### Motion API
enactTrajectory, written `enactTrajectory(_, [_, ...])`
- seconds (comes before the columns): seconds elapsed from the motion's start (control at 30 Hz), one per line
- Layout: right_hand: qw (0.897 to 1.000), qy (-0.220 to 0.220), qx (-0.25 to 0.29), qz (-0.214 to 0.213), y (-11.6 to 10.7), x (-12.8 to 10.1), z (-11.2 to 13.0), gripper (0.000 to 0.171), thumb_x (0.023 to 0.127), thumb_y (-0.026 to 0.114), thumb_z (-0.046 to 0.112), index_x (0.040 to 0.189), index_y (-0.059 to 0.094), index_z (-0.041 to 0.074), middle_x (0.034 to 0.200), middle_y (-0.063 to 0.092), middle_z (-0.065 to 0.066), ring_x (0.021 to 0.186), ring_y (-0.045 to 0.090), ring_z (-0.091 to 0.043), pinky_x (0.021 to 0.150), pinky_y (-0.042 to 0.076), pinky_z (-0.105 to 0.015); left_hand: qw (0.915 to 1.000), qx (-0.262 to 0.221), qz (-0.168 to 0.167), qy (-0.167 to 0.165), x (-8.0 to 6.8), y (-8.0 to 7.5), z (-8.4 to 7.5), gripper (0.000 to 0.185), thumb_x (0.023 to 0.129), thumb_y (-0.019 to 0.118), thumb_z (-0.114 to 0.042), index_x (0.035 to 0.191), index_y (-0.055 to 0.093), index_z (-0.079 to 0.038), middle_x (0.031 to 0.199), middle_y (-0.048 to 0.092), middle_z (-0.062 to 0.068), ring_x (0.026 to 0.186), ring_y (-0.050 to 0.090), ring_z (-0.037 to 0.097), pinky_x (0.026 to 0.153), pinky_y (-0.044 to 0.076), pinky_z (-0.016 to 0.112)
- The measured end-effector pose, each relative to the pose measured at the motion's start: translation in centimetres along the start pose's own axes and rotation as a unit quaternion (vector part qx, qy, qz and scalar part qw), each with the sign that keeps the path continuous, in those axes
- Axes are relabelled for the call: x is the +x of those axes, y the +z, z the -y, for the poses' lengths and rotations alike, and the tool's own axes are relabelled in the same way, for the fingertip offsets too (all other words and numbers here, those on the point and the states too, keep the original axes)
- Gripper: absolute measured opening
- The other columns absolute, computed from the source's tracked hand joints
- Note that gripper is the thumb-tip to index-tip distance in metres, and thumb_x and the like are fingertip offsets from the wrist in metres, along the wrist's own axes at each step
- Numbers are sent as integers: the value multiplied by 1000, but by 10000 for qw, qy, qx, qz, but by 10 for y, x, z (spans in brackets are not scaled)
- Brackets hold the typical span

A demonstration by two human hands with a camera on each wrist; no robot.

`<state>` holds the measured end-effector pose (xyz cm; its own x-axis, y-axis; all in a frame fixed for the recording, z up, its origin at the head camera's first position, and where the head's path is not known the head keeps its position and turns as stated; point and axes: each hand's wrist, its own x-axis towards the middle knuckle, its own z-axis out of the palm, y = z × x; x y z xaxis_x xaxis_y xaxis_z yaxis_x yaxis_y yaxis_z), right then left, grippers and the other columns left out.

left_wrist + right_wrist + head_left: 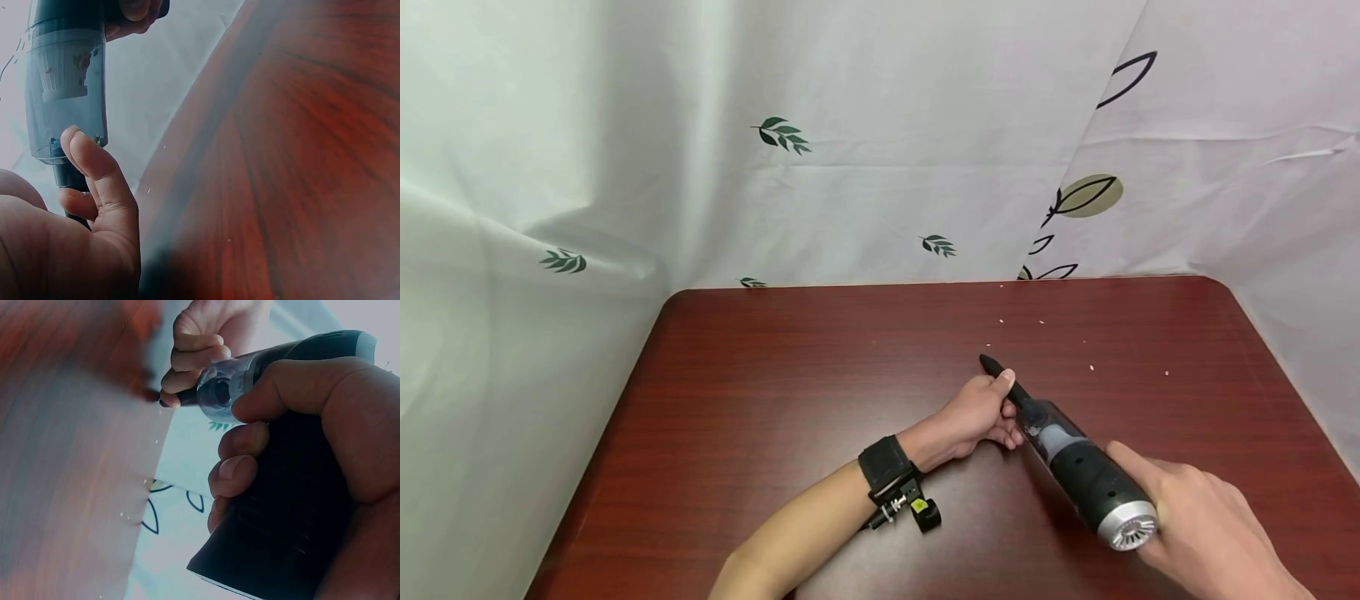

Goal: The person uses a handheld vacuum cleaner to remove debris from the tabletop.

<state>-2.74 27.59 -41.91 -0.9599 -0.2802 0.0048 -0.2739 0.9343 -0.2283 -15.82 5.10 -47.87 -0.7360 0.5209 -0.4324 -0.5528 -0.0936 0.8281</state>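
Note:
A handheld vacuum cleaner [1078,467], black with a clear dust cup [65,125] and a silver end cap, is held above the table. My right hand [1210,517] grips its black handle [281,506], fingers wrapped around it. My left hand [981,412] pinches the narrow black nozzle [991,365] at the front, thumb on top. A pale pleated filter [62,72] shows inside the cup, with small bits of debris near the cup's lower end. The nozzle tip points toward the far side of the table, close to some white crumbs.
Several small white crumbs [1092,367] lie scattered over the far right half of the reddish-brown wooden table [737,375]. White curtains [865,167] with leaf prints hang behind and beside the table. A black strap with a small camera [925,514] sits on the left wrist.

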Motion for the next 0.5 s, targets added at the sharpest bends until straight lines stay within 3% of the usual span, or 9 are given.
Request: enactTrajectory(0.5, [9991,-329,-224,-124,-9,15,-21,55,63,92,12,102,57,28,66,42,18,59,37,0,49,29,-28,9994,-238,-244,49,15,5,-7,39,118,40,-35,103,55,-2,70,46,1,51,63,18,46,54,26])
